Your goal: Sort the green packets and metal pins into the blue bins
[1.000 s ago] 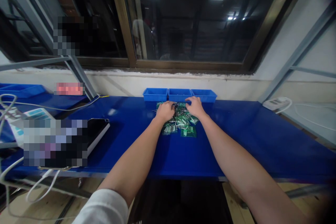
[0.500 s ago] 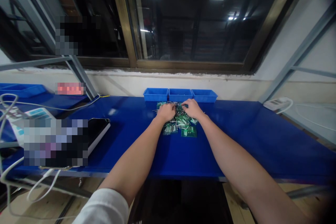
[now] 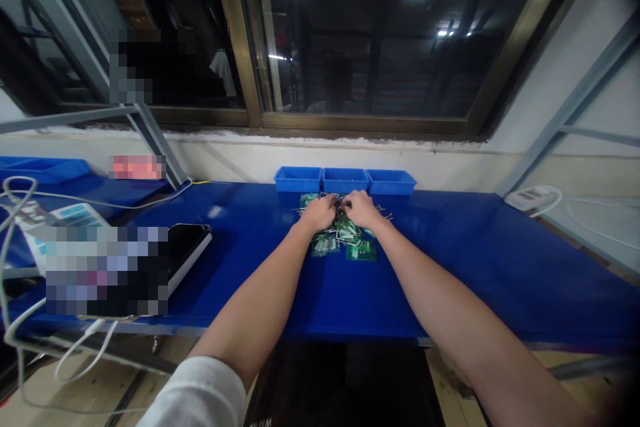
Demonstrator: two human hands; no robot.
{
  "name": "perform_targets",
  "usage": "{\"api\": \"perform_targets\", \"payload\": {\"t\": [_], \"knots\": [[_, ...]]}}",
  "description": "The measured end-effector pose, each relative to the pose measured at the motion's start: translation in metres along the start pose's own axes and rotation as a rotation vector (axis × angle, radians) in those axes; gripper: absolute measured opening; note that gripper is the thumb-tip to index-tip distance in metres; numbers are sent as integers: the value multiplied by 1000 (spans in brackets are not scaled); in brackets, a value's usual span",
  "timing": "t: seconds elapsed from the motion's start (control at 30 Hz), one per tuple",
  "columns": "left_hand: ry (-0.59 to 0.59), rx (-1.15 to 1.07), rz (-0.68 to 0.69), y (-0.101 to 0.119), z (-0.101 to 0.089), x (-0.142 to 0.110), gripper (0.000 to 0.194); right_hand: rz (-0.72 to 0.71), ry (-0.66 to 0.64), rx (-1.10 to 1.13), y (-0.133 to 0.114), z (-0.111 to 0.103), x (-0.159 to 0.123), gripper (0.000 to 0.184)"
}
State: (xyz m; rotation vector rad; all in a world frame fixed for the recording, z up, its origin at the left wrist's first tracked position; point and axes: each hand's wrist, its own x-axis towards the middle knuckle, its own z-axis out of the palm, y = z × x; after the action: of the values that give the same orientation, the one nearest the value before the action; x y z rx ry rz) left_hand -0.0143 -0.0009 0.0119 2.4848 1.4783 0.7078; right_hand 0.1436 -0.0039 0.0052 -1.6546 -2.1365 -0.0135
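A pile of small green-printed plastic packets (image 3: 349, 230) and loose thin metal pins lies on the blue table (image 3: 330, 300). My left hand (image 3: 320, 213) rests at the left side of the pile, its fingers curled down among the pieces. Close beside it, my right hand (image 3: 361, 208) is bent over the pile from the right, thumb and fingers drawn together. The fingertips of both hands nearly meet at the back of the heap. What they pinch is too small and too hidden to make out.
Behind the pile, three blue bins (image 3: 345, 180) stand in a row against the wall. To the left lies a dark tablet-like device (image 3: 187, 240) with a white cable (image 3: 103, 340). A white power strip (image 3: 531, 197) sits at the right, near a grey metal frame (image 3: 565, 113).
My right hand has moved slightly left and down, closer to my left hand. The left hand stays at nearly the same spot on the pile.
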Motion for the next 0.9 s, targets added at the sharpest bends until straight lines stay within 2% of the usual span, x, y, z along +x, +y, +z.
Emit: {"api": "perform_targets", "payload": {"t": [0.27, 0.43, 0.63, 0.77, 0.9], "knots": [[174, 11, 68, -1, -2, 1, 34, 11, 124, 105, 5, -5, 1, 17], [207, 33, 100, -1, -4, 2, 24, 9, 184, 230, 4, -10, 2, 18], [195, 51, 86, -2, -5, 3, 24, 20, 190, 671, 2, -12, -1, 17], [196, 40, 86, -2, -4, 3, 25, 14, 219, 824, 3, -14, 0, 16], [258, 7, 105, -3, -3, 2, 28, 102, 284, 951, 7, -15, 2, 18]]}}
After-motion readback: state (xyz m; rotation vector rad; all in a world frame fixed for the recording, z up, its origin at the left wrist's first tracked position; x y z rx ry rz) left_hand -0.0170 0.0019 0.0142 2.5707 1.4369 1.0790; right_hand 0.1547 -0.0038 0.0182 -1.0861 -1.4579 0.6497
